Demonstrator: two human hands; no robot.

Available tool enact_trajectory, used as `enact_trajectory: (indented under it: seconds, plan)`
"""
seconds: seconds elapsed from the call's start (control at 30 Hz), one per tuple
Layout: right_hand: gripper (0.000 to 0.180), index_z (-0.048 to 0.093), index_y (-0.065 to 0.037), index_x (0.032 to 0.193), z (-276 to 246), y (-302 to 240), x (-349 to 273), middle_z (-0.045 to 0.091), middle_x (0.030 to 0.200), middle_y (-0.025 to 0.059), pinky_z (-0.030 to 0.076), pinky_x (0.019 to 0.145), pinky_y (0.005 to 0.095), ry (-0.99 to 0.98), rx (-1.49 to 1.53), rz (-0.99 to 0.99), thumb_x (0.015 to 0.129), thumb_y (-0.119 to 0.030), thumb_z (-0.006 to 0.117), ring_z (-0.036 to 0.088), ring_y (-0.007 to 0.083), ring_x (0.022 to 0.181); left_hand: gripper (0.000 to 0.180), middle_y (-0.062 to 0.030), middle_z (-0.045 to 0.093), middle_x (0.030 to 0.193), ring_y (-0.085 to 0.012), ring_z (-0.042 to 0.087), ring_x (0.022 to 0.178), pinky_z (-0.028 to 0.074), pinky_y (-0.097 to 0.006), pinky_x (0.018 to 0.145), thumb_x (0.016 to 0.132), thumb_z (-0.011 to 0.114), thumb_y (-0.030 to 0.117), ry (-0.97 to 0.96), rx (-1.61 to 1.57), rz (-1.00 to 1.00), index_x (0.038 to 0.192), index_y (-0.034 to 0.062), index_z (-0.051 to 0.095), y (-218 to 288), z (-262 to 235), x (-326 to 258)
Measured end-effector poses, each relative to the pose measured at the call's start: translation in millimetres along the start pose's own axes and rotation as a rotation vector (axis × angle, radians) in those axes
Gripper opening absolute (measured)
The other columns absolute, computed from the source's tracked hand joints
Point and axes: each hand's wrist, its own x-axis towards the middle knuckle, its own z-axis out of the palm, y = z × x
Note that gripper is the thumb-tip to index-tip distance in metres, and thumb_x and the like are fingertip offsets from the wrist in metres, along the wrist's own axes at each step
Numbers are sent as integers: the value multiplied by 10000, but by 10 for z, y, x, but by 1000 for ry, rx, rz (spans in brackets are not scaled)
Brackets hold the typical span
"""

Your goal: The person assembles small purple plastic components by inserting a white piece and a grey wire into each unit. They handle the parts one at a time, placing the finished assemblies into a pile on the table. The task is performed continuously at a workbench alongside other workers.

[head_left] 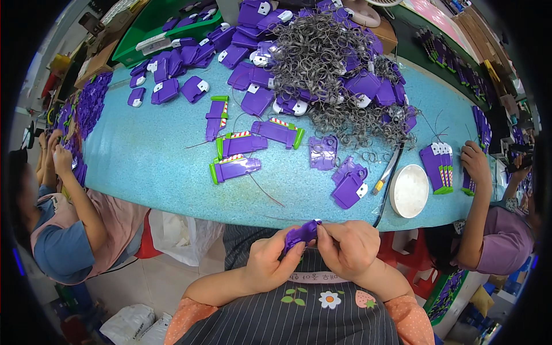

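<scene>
Close to my body, just off the table's near edge, my left hand (269, 256) is closed round a small purple plastic part (301, 234). The thumb and fingers of my right hand (349, 246) are pinched together at that part's right end; what they grip there is too small to make out. Beyond my hands lie a flat purple plate (323, 153) and a purple piece with a white tip (349, 188). Several purple wing pieces (242, 144) with green ends and red-white stripes lie ahead to the left, with thin dark wires about them.
A tangled heap of grey wire rings (322, 54) covers purple parts at the back of the blue table (138, 155). A white bowl (409, 191) and a yellow cutter knife (384, 179) lie to the right, near finished-looking wings (438, 167). Co-workers sit at both sides. A green crate (146, 34) stands back left.
</scene>
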Motion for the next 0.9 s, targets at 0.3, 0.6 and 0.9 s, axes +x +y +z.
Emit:
enact_trajectory:
  seconds: [0.3,0.6,0.9]
  plan:
    - [128,596,-24,773,-33,38,-69,536,574,31,363,404,273,-23,36,31,697,-35,699,496,161,423,241,-105,671,845,-146,642,630,501,-253,566,870,520,37,-26,17,-2,1089,-64,526,33,14,9]
    - [153,593,-15,795,-47,108,-121,540,593,33,353,401,285,40,63,-34,707,-56,711,496,159,437,255,-118,673,853,-152,657,675,511,-258,587,872,524,44,-41,41,11,1101,-69,514,10,47,-14]
    - [167,567,-16,808,40,50,-95,483,528,35,354,388,292,8,76,83,694,-21,689,479,177,407,285,-110,640,965,-95,598,854,487,-222,711,941,438,87,-78,-620,-302,1187,-54,465,-4,47,-48]
